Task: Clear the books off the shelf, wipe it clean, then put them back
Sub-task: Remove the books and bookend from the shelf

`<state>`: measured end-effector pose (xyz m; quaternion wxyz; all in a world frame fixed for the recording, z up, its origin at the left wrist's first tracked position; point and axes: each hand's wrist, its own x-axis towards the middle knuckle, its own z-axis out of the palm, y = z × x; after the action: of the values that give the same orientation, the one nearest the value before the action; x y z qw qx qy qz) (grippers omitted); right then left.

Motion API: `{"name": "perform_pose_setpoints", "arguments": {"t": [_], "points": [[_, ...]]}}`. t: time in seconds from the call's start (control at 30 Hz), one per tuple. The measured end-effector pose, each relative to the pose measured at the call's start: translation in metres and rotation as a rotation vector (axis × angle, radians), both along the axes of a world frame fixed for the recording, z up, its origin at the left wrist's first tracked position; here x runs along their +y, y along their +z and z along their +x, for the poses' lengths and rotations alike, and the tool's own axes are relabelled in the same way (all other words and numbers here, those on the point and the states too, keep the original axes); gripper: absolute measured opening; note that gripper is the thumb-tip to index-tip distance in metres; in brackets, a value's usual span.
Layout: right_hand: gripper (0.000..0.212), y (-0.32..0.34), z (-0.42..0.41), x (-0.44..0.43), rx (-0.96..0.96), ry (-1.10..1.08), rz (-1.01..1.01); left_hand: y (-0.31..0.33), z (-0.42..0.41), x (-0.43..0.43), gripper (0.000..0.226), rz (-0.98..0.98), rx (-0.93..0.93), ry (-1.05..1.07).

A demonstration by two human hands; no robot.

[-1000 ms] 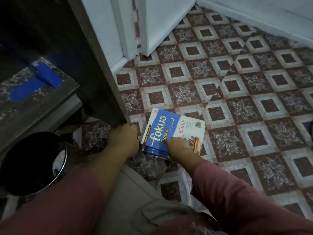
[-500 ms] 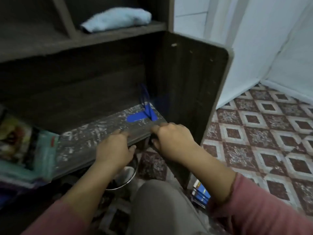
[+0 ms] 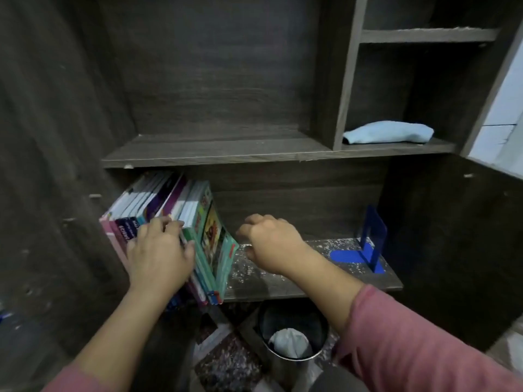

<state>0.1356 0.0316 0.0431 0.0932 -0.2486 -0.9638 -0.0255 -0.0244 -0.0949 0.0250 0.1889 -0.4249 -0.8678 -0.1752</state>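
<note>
Books stood packed at the left end of the lower shelf, leaning rightward, spines pink, purple, white and teal, the outermost one green-covered with a picture on its face. I counted roughly a dozen, though the tight spines blurred together. The shelf's bare stretch looked speckled white with dust. The left hand lay flat on the front of the spines, fingers spread, its grip not closed on any one of them. The right hand hovered just beside the row, fingers curled loosely, holding nothing. Half a second before, both hands had been gripping the shelf's front edge near the blue bookend; now they had shifted left to the row. One bookend stood at the right end, well apart from the books. One pale blue cloth lay folded in the compartment above. One dark bin sat on the floor below, something pale inside.
</note>
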Motion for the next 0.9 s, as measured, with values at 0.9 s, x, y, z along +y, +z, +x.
{"name": "perform_pose_setpoints", "arguments": {"t": [0.9], "points": [[0.047,-0.021,-0.092,0.031,0.023,0.204,0.295,-0.034,-0.023,-0.014,0.068,-0.130,-0.224,-0.134]]}}
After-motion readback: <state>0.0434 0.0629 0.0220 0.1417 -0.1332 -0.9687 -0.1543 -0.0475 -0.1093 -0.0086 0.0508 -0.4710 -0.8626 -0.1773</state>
